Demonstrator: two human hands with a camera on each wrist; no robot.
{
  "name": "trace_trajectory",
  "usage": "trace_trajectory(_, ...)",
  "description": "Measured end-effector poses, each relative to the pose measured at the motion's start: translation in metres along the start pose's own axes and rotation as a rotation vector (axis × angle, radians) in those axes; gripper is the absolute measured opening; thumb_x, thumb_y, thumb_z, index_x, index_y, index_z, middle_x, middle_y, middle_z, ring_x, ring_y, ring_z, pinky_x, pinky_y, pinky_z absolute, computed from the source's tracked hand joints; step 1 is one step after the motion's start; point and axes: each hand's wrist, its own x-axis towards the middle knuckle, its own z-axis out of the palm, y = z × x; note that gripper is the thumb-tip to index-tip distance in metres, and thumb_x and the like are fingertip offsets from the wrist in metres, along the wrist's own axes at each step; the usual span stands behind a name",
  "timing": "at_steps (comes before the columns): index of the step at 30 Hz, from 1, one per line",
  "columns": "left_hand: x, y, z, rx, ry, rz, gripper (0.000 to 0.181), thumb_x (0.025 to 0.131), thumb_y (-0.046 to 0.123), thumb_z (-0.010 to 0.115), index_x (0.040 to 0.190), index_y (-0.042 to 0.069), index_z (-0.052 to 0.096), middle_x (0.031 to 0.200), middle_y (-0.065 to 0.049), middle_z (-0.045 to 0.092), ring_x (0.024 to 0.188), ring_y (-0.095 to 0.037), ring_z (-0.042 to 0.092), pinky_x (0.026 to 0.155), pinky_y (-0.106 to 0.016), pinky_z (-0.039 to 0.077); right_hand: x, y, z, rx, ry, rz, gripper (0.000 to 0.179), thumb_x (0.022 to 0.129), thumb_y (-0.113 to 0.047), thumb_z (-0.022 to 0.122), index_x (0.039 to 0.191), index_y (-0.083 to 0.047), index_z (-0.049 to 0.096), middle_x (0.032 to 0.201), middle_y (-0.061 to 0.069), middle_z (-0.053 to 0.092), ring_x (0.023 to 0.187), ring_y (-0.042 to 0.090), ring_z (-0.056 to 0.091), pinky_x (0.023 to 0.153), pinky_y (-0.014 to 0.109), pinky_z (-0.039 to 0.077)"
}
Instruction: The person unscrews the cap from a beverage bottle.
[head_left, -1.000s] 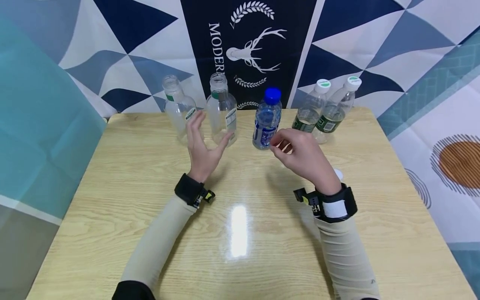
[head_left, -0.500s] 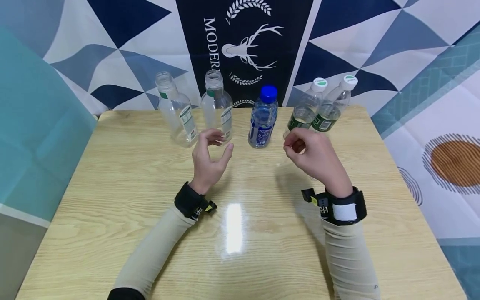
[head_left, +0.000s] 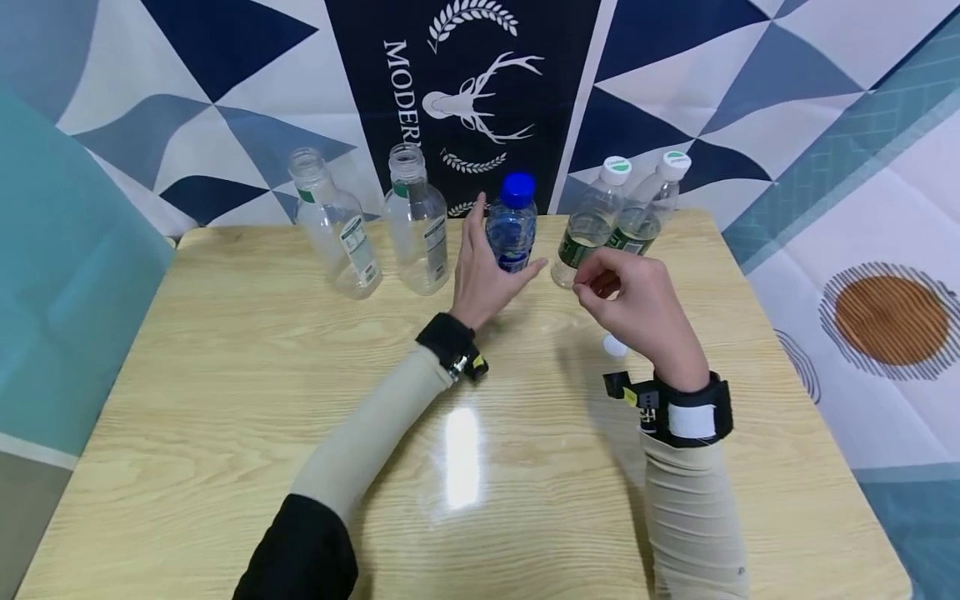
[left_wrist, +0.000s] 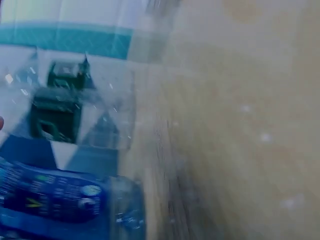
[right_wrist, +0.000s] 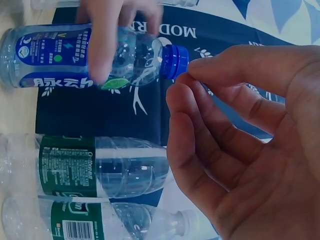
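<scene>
My left hand reaches around the front of a plastic bottle with a blue cap, fingers and thumb spread. In the right wrist view the left thumb passes in front of the blue-labelled bottle; whether it touches cannot be made out. The left wrist view is blurred, with the blue label low at the left. My right hand is held above the table, fingers curled and thumb meeting the fingertips. Nothing shows between them. Just behind it stand two green-labelled bottles with white caps.
Two capless clear bottles stand at the back left of the wooden table. A white cap lies on the tabletop beside the right hand. A patterned cloth hangs behind the table's back edge.
My left hand has moved right, from the capless bottles to the blue-capped bottle, its fingers spreading. The right hand shifted slightly right earlier and keeps its curled pose. The head view has shifted a little.
</scene>
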Motion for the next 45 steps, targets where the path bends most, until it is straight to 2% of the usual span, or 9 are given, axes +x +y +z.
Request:
trace_trajectory(4, 0.01, -0.008, 0.017, -0.083, 0.018, -0.141, 0.121, 0.06, 0.059, 0.077, 0.152, 0.017, 0.011, 0.148, 0.0, 0.03, 0.13, -0.005, 0.03, 0.102, -0.024, 0.026, 0.0, -0.002, 0.002, 0.014, -0.009, -0.006, 0.006, 0.081, -0.005, 0.066, 0.084, -0.01, 0.065, 0.077, -0.005, 0.061, 0.067, 0.007, 0.055, 0.061, 0.031, 0.049)
trace_trajectory(7, 0.013, -0.012, 0.027, -0.138, 0.037, -0.185, 0.114, 0.061, 0.056, 0.078, 0.15, 0.019, 0.017, 0.143, 0.0, 0.037, 0.125, -0.006, 0.037, 0.1, -0.024, 0.03, 0.0, -0.003, 0.001, 0.012, -0.005, -0.013, 0.006, 0.08, -0.005, 0.067, 0.083, -0.01, 0.065, 0.076, -0.005, 0.06, 0.066, 0.007, 0.055, 0.06, 0.031, 0.049)
trace_trajectory(15, 0.023, -0.014, 0.042, -0.172, 0.071, -0.197, 0.084, 0.066, 0.046, 0.078, 0.136, 0.019, 0.04, 0.12, 0.003, 0.058, 0.103, -0.006, 0.054, 0.086, -0.022, 0.041, -0.001, -0.001, -0.005, -0.001, -0.004, -0.009, 0.007, 0.081, -0.004, 0.066, 0.083, -0.01, 0.064, 0.076, -0.005, 0.061, 0.066, 0.008, 0.055, 0.06, 0.031, 0.049)
trace_trajectory(19, 0.027, -0.019, 0.038, -0.155, 0.084, -0.167, 0.077, 0.065, 0.04, 0.077, 0.132, 0.017, 0.045, 0.113, 0.002, 0.062, 0.098, -0.006, 0.056, 0.083, -0.021, 0.042, 0.003, -0.002, -0.001, 0.001, -0.013, -0.013, 0.008, 0.081, -0.003, 0.065, 0.083, -0.011, 0.065, 0.076, -0.004, 0.061, 0.066, 0.008, 0.055, 0.06, 0.03, 0.049)
trace_trajectory(23, 0.029, -0.019, 0.029, -0.115, 0.06, -0.126, 0.075, 0.063, 0.038, 0.078, 0.129, 0.017, 0.047, 0.11, 0.002, 0.063, 0.095, -0.008, 0.057, 0.082, -0.022, 0.042, 0.005, -0.002, 0.004, 0.001, -0.021, -0.013, 0.008, 0.081, -0.004, 0.065, 0.083, -0.011, 0.065, 0.076, -0.005, 0.061, 0.066, 0.008, 0.055, 0.06, 0.03, 0.048)
trace_trajectory(27, 0.021, -0.016, 0.015, -0.088, -0.028, -0.09, 0.078, 0.061, 0.039, 0.079, 0.128, 0.016, 0.048, 0.109, 0.001, 0.063, 0.095, -0.009, 0.057, 0.08, -0.023, 0.043, 0.005, -0.002, 0.008, -0.003, -0.031, -0.014, 0.006, 0.082, -0.005, 0.066, 0.084, -0.01, 0.065, 0.075, -0.005, 0.06, 0.066, 0.007, 0.054, 0.06, 0.029, 0.048)
trace_trajectory(31, 0.009, -0.011, -0.002, -0.07, -0.118, -0.076, 0.077, 0.059, 0.04, 0.079, 0.127, 0.015, 0.05, 0.109, 0.002, 0.063, 0.094, -0.008, 0.057, 0.079, -0.023, 0.043, 0.005, -0.003, 0.011, -0.002, -0.025, -0.007, 0.005, 0.084, -0.007, 0.066, 0.088, -0.009, 0.065, 0.077, -0.005, 0.06, 0.066, 0.007, 0.054, 0.06, 0.026, 0.046)
trace_trajectory(36, -0.007, -0.001, -0.028, 0.025, -0.199, -0.029, 0.077, 0.058, 0.045, 0.077, 0.126, 0.016, 0.052, 0.106, 0.002, 0.064, 0.088, -0.009, 0.057, 0.074, -0.026, 0.043, 0.005, -0.006, 0.012, 0.006, 0.016, 0.017, 0.009, 0.088, -0.012, 0.063, 0.094, -0.006, 0.064, 0.079, -0.004, 0.06, 0.066, 0.007, 0.053, 0.06, 0.024, 0.045)
trace_trajectory(45, -0.044, 0.007, -0.076, 0.168, -0.292, 0.081, 0.083, 0.056, 0.054, 0.077, 0.126, 0.015, 0.054, 0.104, 0.0, 0.064, 0.083, -0.01, 0.057, 0.063, -0.028, 0.046, 0.007, -0.024, 0.026, 0.102, 0.033, -0.034, 0.036, 0.087, -0.027, 0.066, 0.114, -0.005, 0.057, 0.08, -0.005, 0.06, 0.067, 0.005, 0.054, 0.06, 0.026, 0.048)
